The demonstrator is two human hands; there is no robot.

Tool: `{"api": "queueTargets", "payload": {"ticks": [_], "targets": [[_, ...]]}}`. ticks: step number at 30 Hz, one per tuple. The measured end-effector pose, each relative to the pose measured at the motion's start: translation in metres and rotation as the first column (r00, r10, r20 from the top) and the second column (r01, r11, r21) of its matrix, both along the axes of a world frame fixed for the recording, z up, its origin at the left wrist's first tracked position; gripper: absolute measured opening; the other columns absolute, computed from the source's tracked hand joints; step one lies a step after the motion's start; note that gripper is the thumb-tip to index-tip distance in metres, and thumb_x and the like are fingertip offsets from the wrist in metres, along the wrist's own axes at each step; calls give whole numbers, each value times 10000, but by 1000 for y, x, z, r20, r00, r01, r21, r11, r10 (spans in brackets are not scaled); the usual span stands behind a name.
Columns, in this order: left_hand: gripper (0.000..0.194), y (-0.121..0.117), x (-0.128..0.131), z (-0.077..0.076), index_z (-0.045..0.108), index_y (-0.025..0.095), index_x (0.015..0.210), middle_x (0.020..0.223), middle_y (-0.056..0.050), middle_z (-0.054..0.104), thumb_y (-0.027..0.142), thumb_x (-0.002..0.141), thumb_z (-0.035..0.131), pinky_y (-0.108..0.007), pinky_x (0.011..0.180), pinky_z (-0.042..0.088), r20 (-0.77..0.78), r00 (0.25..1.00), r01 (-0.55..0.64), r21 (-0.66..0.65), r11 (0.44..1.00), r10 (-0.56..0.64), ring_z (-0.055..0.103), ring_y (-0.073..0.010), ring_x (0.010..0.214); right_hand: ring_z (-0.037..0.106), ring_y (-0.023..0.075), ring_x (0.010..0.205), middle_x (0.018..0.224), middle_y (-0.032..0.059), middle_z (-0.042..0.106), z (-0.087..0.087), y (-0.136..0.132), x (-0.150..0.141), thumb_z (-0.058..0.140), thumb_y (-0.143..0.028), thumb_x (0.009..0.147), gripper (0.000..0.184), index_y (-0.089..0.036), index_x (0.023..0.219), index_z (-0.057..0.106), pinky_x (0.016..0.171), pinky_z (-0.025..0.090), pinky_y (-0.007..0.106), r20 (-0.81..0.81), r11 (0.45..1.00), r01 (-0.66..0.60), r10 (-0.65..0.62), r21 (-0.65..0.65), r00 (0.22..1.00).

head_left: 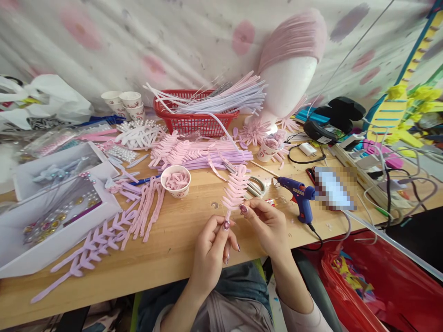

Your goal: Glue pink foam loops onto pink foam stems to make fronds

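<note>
My left hand (pixel 214 244) pinches the lower stem of a pink pipe-cleaner leaf sprig (pixel 234 191), held upright above the table's front part. At the sprig's right side is my right hand (pixel 266 223), thumb and forefinger pressed together by its lowest leaflets; whether a small piece sits between them I cannot make out. Behind the sprig lie grey-handled scissors (pixel 256 186), partly hidden by it. To the left stands a paper cup (pixel 176 184) of short pink pieces. A blue glue gun (pixel 299 196) rests on the table to the right.
Pink twisted strands (pixel 143 207) and lilac leaf sprigs (pixel 93 244) lie left, beside a white box (pixel 62 230) of beads. At the back are a red basket (pixel 197 122) of pipe cleaners and a mannequin head (pixel 290 78). A phone (pixel 334 186) and cables lie right.
</note>
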State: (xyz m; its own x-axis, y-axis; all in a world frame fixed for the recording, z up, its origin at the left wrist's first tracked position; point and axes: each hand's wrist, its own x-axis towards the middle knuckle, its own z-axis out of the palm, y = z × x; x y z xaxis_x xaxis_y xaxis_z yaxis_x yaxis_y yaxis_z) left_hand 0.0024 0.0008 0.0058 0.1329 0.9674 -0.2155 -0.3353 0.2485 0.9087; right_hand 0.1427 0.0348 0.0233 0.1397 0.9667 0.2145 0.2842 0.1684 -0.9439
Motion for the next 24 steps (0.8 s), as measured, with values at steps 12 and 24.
{"api": "queueTargets", "payload": {"ticks": [12, 24], "targets": [[314, -1, -3, 0, 609, 174, 903, 554, 42, 556, 485, 918, 573, -167, 379, 315, 6, 1000, 27, 17, 999, -27, 383, -68, 399, 562, 151, 620, 661, 19, 648, 4, -1, 2, 682, -385, 854, 250, -186, 703, 669, 591, 437, 262, 63, 1000, -15, 14, 8, 998], [312, -2, -4, -1, 614, 169, 924, 566, 43, 555, 476, 933, 559, -167, 387, 323, 14, 999, 36, 32, 999, -36, 396, -65, 405, 535, 134, 608, 661, -4, 624, 7, -1, 1, 646, -274, 875, 183, -191, 712, 657, 595, 427, 247, 165, 997, -20, 8, 75, 986]]}}
